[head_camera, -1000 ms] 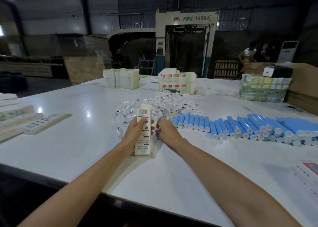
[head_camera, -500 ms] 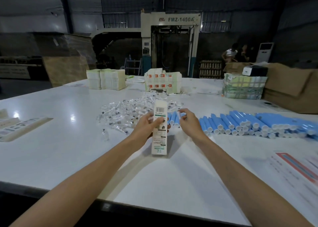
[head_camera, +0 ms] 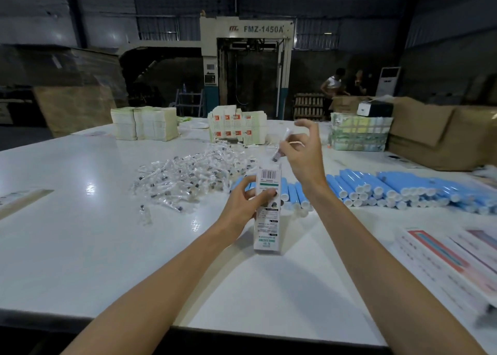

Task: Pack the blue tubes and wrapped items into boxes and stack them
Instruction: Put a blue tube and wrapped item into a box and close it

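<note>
My left hand (head_camera: 243,198) grips a tall white box (head_camera: 267,209) that stands upright on the white table (head_camera: 80,247), its top end open. Right above that opening, my right hand (head_camera: 304,153) pinches a clear wrapped item (head_camera: 281,147), its lower tip at the box mouth. A heap of clear wrapped items (head_camera: 188,174) lies behind and left of the box. Blue tubes (head_camera: 390,188) with white caps lie in a long row to the right, partly hidden behind the box and my right forearm.
Stacks of flat cartons (head_camera: 145,123) and printed boxes (head_camera: 236,124) stand at the far side. A wrapped bundle (head_camera: 359,134) and brown cardboard boxes (head_camera: 441,134) sit at the far right. Flat box blanks (head_camera: 451,260) lie near right, another (head_camera: 24,197) at the left. Two people stand by the machine behind.
My right hand rose from the table beside the tubes with a wrapped item and now holds it over the box top. My left hand kept the box upright.
</note>
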Available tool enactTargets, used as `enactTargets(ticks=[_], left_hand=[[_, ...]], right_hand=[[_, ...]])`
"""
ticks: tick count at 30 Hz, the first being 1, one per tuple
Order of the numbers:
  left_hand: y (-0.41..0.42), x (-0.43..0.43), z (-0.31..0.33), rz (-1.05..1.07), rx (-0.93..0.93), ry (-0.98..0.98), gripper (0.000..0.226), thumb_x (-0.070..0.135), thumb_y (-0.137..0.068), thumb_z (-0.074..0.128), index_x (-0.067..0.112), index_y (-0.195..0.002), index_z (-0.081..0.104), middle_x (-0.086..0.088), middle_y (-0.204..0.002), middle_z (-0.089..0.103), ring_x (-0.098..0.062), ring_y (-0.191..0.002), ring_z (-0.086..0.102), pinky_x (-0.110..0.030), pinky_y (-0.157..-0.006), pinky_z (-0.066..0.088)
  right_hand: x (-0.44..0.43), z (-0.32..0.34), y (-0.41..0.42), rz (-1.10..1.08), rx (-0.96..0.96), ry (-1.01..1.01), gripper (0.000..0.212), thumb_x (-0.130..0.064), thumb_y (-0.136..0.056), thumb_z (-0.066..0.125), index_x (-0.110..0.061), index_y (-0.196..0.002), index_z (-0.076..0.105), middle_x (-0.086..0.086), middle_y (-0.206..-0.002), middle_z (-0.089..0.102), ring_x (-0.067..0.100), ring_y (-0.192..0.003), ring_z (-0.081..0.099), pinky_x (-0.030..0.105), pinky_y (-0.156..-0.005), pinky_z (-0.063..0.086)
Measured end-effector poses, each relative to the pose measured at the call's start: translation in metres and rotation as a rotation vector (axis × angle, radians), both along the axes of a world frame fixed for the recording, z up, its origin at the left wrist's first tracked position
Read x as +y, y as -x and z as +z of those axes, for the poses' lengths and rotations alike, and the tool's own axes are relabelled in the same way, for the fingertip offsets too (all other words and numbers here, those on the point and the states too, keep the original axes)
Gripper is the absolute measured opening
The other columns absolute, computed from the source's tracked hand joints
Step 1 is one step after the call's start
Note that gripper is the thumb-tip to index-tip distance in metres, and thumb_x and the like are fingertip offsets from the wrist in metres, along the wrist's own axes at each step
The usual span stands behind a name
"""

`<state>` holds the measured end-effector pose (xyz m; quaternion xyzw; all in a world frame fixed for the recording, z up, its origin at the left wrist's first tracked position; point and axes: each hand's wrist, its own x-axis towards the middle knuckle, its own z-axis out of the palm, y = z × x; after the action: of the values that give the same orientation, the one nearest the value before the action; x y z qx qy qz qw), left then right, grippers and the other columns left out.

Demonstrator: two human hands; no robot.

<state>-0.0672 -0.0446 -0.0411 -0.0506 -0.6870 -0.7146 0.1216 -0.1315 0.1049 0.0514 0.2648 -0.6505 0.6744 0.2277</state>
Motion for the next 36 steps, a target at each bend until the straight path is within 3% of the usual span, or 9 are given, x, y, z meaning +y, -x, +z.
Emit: enactTargets(ticks=[5,10,15,17,20,24,28,33,36], left_hand=[[-0.006,-0.003,0.002,0.012,0.028,0.018,0.048,0.034,-0.092,0.086,0.027,-0.133,0.06,-0.01,-0.12,0.08,-0.037,-0.109,0.077,-0.069,-0.099,0.057],[-0.008,-0.005,0.003,0.012,0.033,0.016,0.047,0.033,-0.095,0.083,0.025,-0.135,0.059,-0.014,-0.119,0.08,-0.039,-0.11,0.077,-0.069,-0.1,0.056],[-0.009,-0.004,0.004,0.006,0.041,0.021,0.045,0.031,-0.096,0.081,0.024,-0.135,0.059,-0.015,-0.118,0.08,-0.038,-0.111,0.076,-0.067,-0.101,0.057],[-0.009,-0.004,0.004,0.0,0.043,0.022,0.044,0.03,-0.097,0.081,0.025,-0.135,0.059,-0.016,-0.117,0.08,-0.039,-0.111,0.076,-0.067,-0.101,0.057],[-0.01,-0.005,0.003,0.001,0.047,0.019,0.044,0.029,-0.098,0.08,0.024,-0.135,0.058,-0.017,-0.118,0.079,-0.04,-0.112,0.076,-0.068,-0.101,0.057],[-0.01,-0.009,0.002,0.013,0.06,0.017,0.045,0.028,-0.099,0.079,0.023,-0.138,0.057,-0.012,-0.121,0.079,-0.039,-0.112,0.075,-0.067,-0.101,0.057],[-0.01,-0.01,0.002,0.017,0.092,-0.023,0.045,0.027,-0.098,0.081,0.023,-0.138,0.061,-0.008,-0.131,0.073,-0.041,-0.118,0.073,-0.068,-0.1,0.057],[-0.011,-0.012,0.004,0.045,0.132,-0.023,0.062,0.031,-0.093,0.086,0.039,-0.143,0.052,-0.001,-0.123,0.077,-0.031,-0.113,0.076,-0.036,-0.082,0.065],[-0.012,-0.015,0.006,0.031,0.192,-0.006,0.075,0.03,-0.092,0.087,0.049,-0.15,0.043,-0.006,-0.122,0.076,-0.027,-0.107,0.078,-0.036,-0.081,0.065]], right_hand=[[-0.009,0.004,-0.006,0.024,0.013,-0.245,0.029,-0.003,-0.094,0.069,-0.016,-0.117,0.058,0.011,-0.095,0.069,0.021,-0.079,0.074,0.03,-0.067,0.06],[-0.006,0.003,-0.006,0.031,0.062,-0.5,0.026,-0.006,-0.09,0.071,-0.018,-0.112,0.063,0.006,-0.092,0.071,0.01,-0.084,0.066,0.014,-0.066,0.053],[0.001,-0.003,-0.004,0.016,0.111,-0.6,0.006,-0.016,-0.096,0.068,-0.017,-0.101,0.072,-0.002,-0.097,0.068,0.01,-0.091,0.062,0.019,-0.078,0.048],[0.001,-0.009,-0.003,0.009,0.107,-0.648,0.013,-0.019,-0.101,0.064,-0.017,-0.099,0.076,-0.004,-0.104,0.06,0.01,-0.095,0.058,0.016,-0.079,0.042],[0.001,-0.022,-0.005,0.002,0.09,-0.557,0.018,-0.02,-0.106,0.059,-0.013,-0.112,0.075,0.0,-0.115,0.054,0.003,-0.1,0.055,0.009,-0.079,0.042],[0.01,-0.04,-0.011,-0.011,-0.014,-0.306,0.02,-0.021,-0.106,0.059,-0.021,-0.126,0.062,0.0,-0.121,0.062,0.002,-0.104,0.06,0.02,-0.085,0.049],[0.012,-0.063,-0.023,0.245,-0.175,-0.201,0.035,-0.02,-0.103,0.067,-0.021,-0.136,0.058,-0.003,-0.114,0.076,0.008,-0.103,0.072,0.022,-0.084,0.055],[0.011,-0.07,-0.027,0.299,-0.145,-0.169,0.044,-0.015,-0.101,0.07,-0.023,-0.143,0.06,-0.005,-0.12,0.076,0.013,-0.106,0.073,0.022,-0.087,0.056],[0.012,-0.071,-0.027,0.302,-0.132,-0.172,0.046,-0.019,-0.101,0.07,-0.029,-0.144,0.06,-0.006,-0.116,0.077,0.015,-0.106,0.072,0.023,-0.089,0.057]])
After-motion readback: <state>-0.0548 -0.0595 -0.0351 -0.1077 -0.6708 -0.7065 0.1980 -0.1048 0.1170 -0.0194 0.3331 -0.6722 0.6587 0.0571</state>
